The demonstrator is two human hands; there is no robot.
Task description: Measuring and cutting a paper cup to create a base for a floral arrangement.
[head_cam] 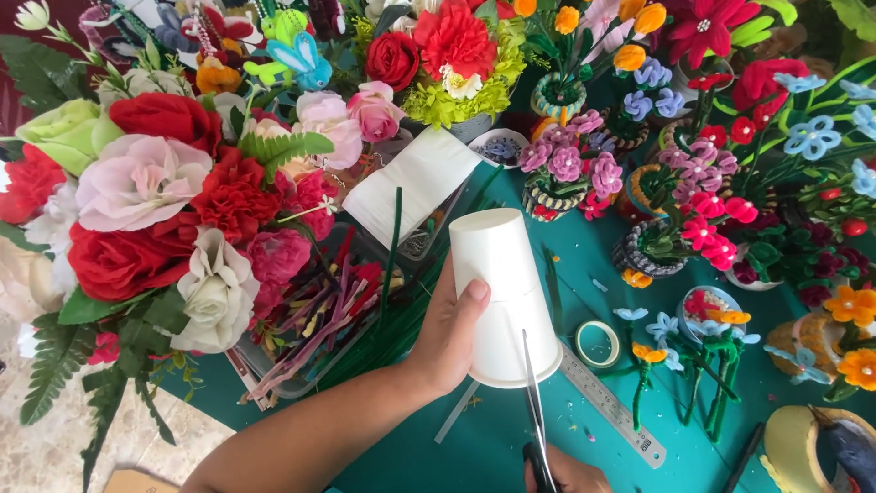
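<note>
One white paper cup (504,297), mid-frame, clasped in left hand (449,340), mouth lower right; right hand (568,475) grips scissors (534,411), blades at rim.

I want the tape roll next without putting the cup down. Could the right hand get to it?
Probably not yet: the right hand holds scissors cutting the cup; the tape roll lies unblocked nearby.

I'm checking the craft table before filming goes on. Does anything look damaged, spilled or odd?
Only the white paper cup: the left hand holds it upside down, tilted, while scissors in the right hand cut into its rim. Nothing looks spilled.
</note>
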